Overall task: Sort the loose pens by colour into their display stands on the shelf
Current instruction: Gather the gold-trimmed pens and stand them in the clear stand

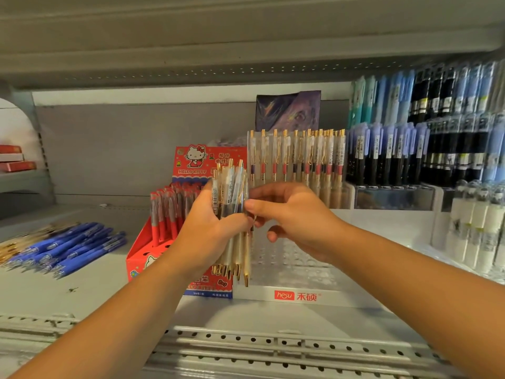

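My left hand (210,228) grips a bundle of gold-trimmed clear pens (232,203), tips pointing down, in front of the red Hello Kitty stand (188,170). My right hand (289,214) pinches one pen of that bundle at its middle. Behind the hands stands a clear stand (295,269) marked hesu, with a back row of matching gold pens (297,157). The red stand holds several red pens (169,212). On the shelf at the left lies a loose pile of blue pens (73,247), with a few gold pens (24,239) beside it.
Stands of black, blue and lilac pens (426,132) fill the right side, with white pens (475,225) at the far right. An upper shelf (246,36) hangs overhead. The perforated shelf front rail (273,348) runs below my arms. Red boxes (13,160) sit far left.
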{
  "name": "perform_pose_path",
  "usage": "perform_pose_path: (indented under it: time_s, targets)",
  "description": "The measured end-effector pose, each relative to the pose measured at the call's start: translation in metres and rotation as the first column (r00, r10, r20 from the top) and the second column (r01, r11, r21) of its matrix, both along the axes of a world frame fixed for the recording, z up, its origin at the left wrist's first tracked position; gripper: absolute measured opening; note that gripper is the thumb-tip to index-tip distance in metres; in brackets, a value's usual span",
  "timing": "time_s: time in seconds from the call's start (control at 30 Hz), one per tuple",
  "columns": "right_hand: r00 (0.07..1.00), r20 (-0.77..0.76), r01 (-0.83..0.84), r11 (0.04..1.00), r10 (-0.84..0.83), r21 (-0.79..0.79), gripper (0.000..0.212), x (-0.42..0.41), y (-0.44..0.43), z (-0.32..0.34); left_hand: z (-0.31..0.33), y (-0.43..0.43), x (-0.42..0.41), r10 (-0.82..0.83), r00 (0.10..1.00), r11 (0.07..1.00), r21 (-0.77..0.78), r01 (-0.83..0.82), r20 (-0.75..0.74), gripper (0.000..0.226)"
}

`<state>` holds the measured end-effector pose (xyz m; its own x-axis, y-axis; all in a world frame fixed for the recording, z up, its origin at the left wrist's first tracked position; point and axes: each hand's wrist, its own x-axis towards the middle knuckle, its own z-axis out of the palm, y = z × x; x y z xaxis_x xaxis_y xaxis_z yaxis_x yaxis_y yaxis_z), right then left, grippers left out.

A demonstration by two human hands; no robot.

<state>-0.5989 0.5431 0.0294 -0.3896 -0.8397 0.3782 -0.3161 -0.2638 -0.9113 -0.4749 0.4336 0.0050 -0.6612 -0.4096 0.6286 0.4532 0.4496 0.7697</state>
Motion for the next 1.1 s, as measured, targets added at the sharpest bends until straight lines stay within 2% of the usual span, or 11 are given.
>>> perform_pose_path:
  time_s: [0.2,0.33,0.47,0.53,0.6,0.7,0.83,1.1]
  targets:
    - [0.996,0.059,-0.070,0.995,0.066,0.075,0.010,-0.002,0.001,0.003,-0.002,-0.003,-0.001,0.023,1.000,1.000,0.014,-0.023,0.011,0.048]
    - [0.987,0.127,-0.095,0.995,0.096,-0.015,0.012,-0.004,0.004,0.011,-0.001,-0.004,-0.001,0.032,0.999,0.992,0.119,-0.029,-0.016,0.044]
    - [0.987,0.161,-0.008,0.992,0.028,-0.126,0.018,-0.013,0.007,0.021,-0.002,-0.004,0.001,0.053,0.998,0.993,0.109,-0.051,-0.016,0.045]
    - [0.996,0.067,0.071,0.987,-0.063,-0.141,0.033,-0.016,0.008,0.022,-0.003,-0.004,0.002,0.066,0.998,0.992,0.109,-0.064,-0.012,0.043]
    - [0.979,-0.104,0.156,0.975,-0.174,-0.159,0.046,-0.018,0.006,0.019,-0.003,-0.005,0.003,0.085,0.996,0.989,0.121,-0.085,0.001,0.042]
    - [0.935,-0.252,0.186,0.950,-0.250,-0.252,0.048,-0.019,0.004,0.014,-0.004,-0.007,0.004,0.112,0.994,0.988,0.108,-0.113,0.015,0.041]
    - [0.927,-0.226,0.207,0.913,-0.298,-0.351,0.045,-0.021,0.004,0.013,-0.003,-0.007,0.004,0.124,0.992,0.989,0.082,-0.125,0.014,0.036]
    - [0.899,-0.296,0.241,0.930,-0.322,-0.279,0.046,-0.026,-0.005,0.002,-0.003,-0.004,0.004,0.141,0.990,0.988,0.056,-0.141,0.007,0.044]
